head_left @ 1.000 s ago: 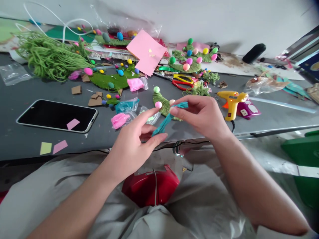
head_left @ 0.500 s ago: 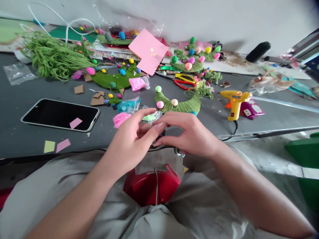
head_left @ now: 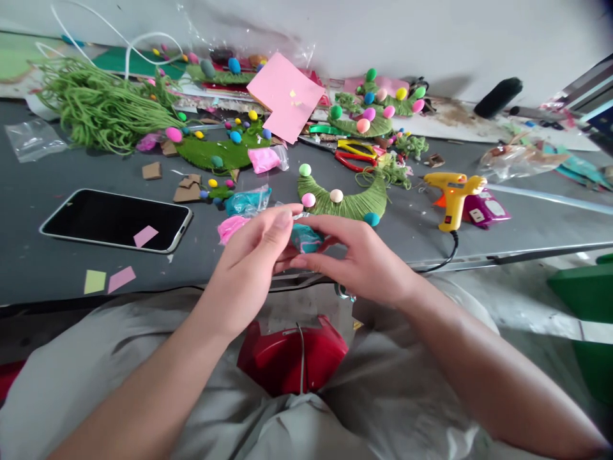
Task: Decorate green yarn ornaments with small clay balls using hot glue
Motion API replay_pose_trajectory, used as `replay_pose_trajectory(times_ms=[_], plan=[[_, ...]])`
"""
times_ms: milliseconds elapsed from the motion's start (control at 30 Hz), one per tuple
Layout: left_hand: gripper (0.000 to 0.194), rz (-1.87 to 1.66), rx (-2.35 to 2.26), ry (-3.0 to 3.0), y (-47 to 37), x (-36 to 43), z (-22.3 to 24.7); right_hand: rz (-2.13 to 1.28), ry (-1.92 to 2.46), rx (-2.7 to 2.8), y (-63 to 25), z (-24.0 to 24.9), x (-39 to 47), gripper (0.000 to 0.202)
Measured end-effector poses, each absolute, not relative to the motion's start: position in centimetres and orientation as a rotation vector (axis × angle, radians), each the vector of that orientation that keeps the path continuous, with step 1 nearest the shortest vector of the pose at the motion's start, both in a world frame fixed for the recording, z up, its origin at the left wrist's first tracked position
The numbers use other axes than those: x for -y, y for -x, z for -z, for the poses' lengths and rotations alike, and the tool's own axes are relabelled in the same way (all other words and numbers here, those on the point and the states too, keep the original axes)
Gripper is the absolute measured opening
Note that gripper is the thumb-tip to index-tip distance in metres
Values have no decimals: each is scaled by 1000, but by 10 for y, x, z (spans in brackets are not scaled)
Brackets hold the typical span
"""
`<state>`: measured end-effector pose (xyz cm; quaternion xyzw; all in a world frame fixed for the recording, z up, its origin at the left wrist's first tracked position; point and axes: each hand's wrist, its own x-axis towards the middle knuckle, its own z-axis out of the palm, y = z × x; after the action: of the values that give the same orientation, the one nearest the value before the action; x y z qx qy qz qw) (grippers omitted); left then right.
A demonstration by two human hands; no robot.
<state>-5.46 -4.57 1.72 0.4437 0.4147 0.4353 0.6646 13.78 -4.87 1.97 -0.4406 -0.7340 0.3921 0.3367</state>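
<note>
Between my hands, near the table's front edge, is a small teal packet [head_left: 306, 238] in clear wrap. My right hand [head_left: 361, 259] curls round its right side, thumb and fingers pinching it. My left hand [head_left: 249, 265] is at its left side, with fingers bent behind it and the thumb raised; their contact with the packet is partly hidden. Just beyond lies a green yarn-wrapped crescent [head_left: 352, 203] with pale green, pink, cream and blue balls on it. A pink packet [head_left: 231, 228] and a blue packet [head_left: 248, 201] lie beside my left fingers.
A phone [head_left: 117, 220] lies at the left, with paper scraps near it. Green yarn [head_left: 103, 108], pink paper [head_left: 287, 96] and red-and-yellow-handled tools [head_left: 355, 155] are farther back. On the right stands a yellow glue gun [head_left: 453, 195], its cord running over the front edge.
My left thumb has lifted away from the right fingers and moved left. The teal packet now shows between my hands, and the crescent's blue ball is more visible.
</note>
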Motion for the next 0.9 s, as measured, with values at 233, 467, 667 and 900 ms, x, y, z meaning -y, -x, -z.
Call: replay_pose_trajectory(times_ms=[233, 467, 667, 900], plan=[[34, -887, -875, -832, 57, 41, -27, -609, 1125, 1930, -138, -14, 49, 18], [39, -893, -969, -996, 61, 43, -24, -586, 1151, 1986, -144, -21, 49, 17], [28, -847, -1059, -1270, 61, 43, -27, -642, 1186, 2003, -143, -19, 51, 25], [30, -998, -1109, -1324, 63, 44, -22, -1048, 1242, 1806, -142, -24, 53, 35]])
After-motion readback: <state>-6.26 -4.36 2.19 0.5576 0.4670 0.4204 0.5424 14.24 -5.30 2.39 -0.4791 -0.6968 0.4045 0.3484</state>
